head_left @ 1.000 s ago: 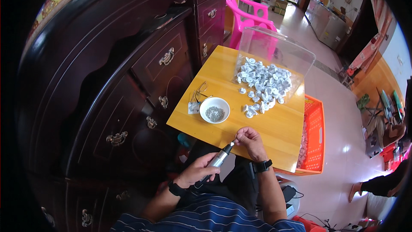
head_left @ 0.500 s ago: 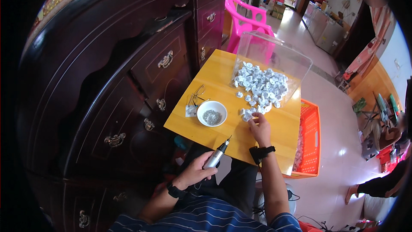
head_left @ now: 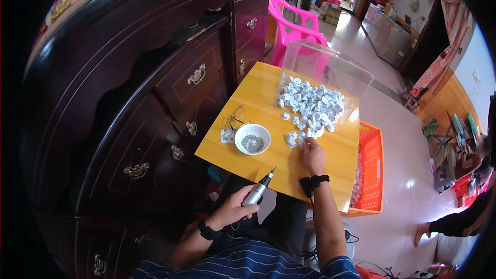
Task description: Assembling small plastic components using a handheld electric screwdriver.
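Observation:
My left hand (head_left: 233, 210) is wrapped round a silver electric screwdriver (head_left: 255, 195) with a black nose, its thin bit pointing up over the table's front edge. At the near end of a pile of small white round plastic parts (head_left: 312, 104), my right hand (head_left: 314, 159) has its fingers curled together against the nearest few. Whatever sits between those fingertips is hidden. Left of that hand, a white bowl (head_left: 253, 129) holds many tiny silvery pieces (head_left: 252, 143) that look like screws.
The yellow wooden table (head_left: 281, 168) also bears a clear plastic bin (head_left: 330, 62) on its side around the pile, and eyeglasses (head_left: 233, 119). An orange crate (head_left: 381, 168) stands at the right, a pink chair (head_left: 294, 33) behind, a dark cabinet (head_left: 129, 108) at left.
My right hand has shifted slightly, its fingers drawing closer together at the near white parts. The left hand still holds the screwdriver in much the same place. The whole view has moved a little.

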`<state>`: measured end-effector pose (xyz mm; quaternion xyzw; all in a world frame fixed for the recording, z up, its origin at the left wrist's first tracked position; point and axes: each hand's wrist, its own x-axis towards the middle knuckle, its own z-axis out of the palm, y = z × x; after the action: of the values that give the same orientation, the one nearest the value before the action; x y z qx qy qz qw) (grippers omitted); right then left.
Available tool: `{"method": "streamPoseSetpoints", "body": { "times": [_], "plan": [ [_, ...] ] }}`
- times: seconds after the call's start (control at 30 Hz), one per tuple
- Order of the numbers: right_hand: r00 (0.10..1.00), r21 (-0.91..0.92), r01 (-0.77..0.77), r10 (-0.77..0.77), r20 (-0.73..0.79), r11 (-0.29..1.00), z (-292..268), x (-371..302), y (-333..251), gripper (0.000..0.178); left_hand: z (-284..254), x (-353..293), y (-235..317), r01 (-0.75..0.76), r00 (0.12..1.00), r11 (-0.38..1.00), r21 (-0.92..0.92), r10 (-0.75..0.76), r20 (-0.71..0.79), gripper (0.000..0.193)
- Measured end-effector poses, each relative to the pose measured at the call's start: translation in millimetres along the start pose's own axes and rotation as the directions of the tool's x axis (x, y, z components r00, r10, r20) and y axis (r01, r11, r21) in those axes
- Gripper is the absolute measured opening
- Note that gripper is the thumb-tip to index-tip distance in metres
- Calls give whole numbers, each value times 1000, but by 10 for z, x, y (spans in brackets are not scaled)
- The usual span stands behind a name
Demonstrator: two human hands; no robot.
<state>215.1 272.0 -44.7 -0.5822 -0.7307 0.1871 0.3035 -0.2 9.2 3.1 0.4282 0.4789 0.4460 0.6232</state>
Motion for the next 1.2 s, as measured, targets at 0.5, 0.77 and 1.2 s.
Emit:
{"method": "streamPoseSetpoints", "body": {
  "times": [0.5,0.77,1.2],
  "plan": [
    [866,877,-480,153,477,-16,-146,-405,164,20,121,68,28,17,999,999,44,-18,38,62],
    [933,885,-355,174,314,303,-131,-590,-37,21,176,114,45,-9,1000,992,126,6,22,64],
    [951,780,-308,147,273,544,-104,-801,-88,19,263,217,161,-5,1000,965,261,0,20,65]
  ]
}}
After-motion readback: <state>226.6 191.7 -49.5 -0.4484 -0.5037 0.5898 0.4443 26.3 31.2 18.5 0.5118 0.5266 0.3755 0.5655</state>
